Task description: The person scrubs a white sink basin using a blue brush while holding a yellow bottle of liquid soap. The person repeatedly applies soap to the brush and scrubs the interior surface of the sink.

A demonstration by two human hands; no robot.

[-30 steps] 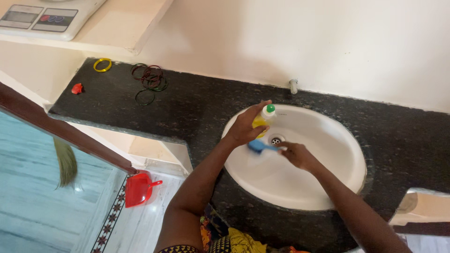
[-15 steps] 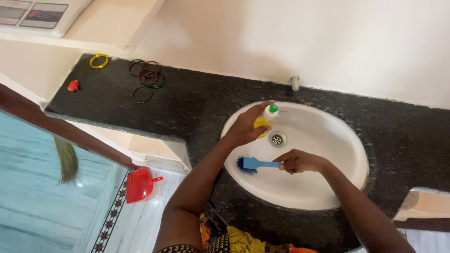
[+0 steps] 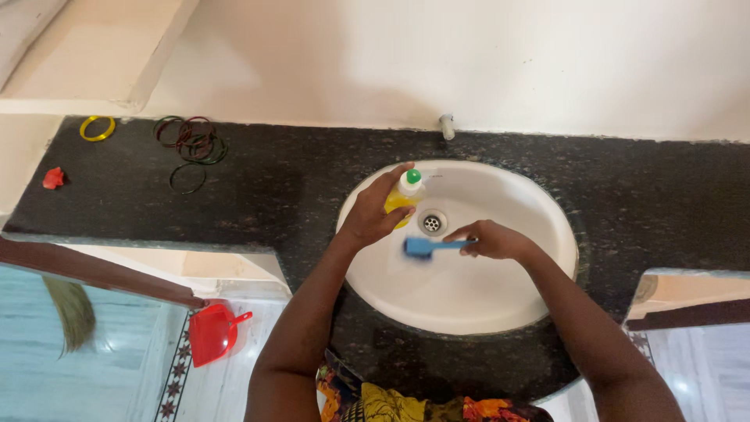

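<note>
Brush (image 3: 426,247) and bottle (image 3: 401,197) sit almost one under the other at the centre of the frame, and that is the relation to watch: the blue head of the brush lies just below and slightly right of the yellow bottle, close but with a sliver of white basin showing between them. Your left hand (image 3: 373,212) is wrapped around the bottle's body, fingers curled over its far side, with the white neck and green cap tipped up and to the right toward the drain (image 3: 431,223). Your right hand (image 3: 488,239) is closed on the brush handle, thumb and fingers pinched around its right end. The brush's long axis runs nearly level across the frame, handle at the right, bristle head at the left, so the head points toward your left hand and ends just short of its knuckles. The bristles are turned down toward the sink (image 3: 531,203), and whether they touch the porcelain you cannot tell from here. Both things hang over the left half of the sink, left of and just below the drain. Up at the far left of the dark tabletop (image 3: 297,172), well apart from your hands, lie a scatter of bangles (image 3: 190,144) and a small red clip (image 3: 53,178).
</note>
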